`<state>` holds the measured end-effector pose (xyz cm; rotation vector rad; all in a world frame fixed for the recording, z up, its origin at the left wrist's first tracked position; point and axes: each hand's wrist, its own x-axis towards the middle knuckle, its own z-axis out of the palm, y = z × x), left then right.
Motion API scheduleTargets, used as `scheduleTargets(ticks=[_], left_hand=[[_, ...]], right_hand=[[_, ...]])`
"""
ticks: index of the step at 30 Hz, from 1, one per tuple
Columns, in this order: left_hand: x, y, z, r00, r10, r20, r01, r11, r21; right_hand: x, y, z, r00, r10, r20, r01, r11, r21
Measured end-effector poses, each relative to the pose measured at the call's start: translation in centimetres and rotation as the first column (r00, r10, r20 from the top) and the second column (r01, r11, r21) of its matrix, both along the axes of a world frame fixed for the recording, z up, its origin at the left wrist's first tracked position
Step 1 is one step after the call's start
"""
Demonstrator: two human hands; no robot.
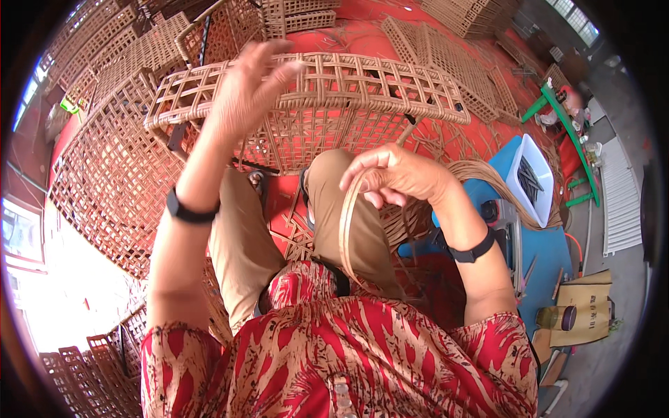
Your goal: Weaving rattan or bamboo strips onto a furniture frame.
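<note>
A patterned shirt (286, 355) lay below the right hand (408, 175), which pinched a strip (344, 237), likely light, springy, best held near its upper bend, while the left hand (247, 97) spread loosely.

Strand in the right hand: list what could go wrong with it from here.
The looped strand hangs from the right hand in a tight curve, so it might kink or twist.

Its lower part hangs in front of the right trouser leg toward the lap, so it may snag on clothing.

The many loose strands beside the right forearm could tangle with it if they meet.
</note>
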<state>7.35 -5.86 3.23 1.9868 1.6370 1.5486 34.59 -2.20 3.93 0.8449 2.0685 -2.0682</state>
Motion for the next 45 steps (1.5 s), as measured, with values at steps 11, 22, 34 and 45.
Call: scheduleTargets(ticks=[11, 22, 34, 45], left_hand=[[5.7, -16.5, -0.2, 0.481, 0.043, 0.876, 0.481, 0.822, -0.304], [-2.7, -25.2, 8.8, 0.885, 0.179, 0.430, -0.220, 0.974, 0.048], [7.6, -11.9, 3.6, 0.604, -0.201, 0.771, 0.636, 0.705, -0.314], [1.9, -12.7, 3.9, 0.833, -0.245, -0.496, 0.072, 0.937, -0.342]], right_hand=[[4.1, 2.4, -4.8, 0.639, -0.663, -0.390, 0.701, 0.710, -0.058], [2.4, 3.0, -17.4, 0.770, -0.610, 0.188, 0.218, 0.528, 0.821], [-2.3, -8.2, -1.3, 0.774, 0.057, -0.630, 0.503, 0.547, 0.669], [4.3, -2.0, -9.6, 0.874, -0.342, -0.345, 0.486, 0.616, 0.620]])
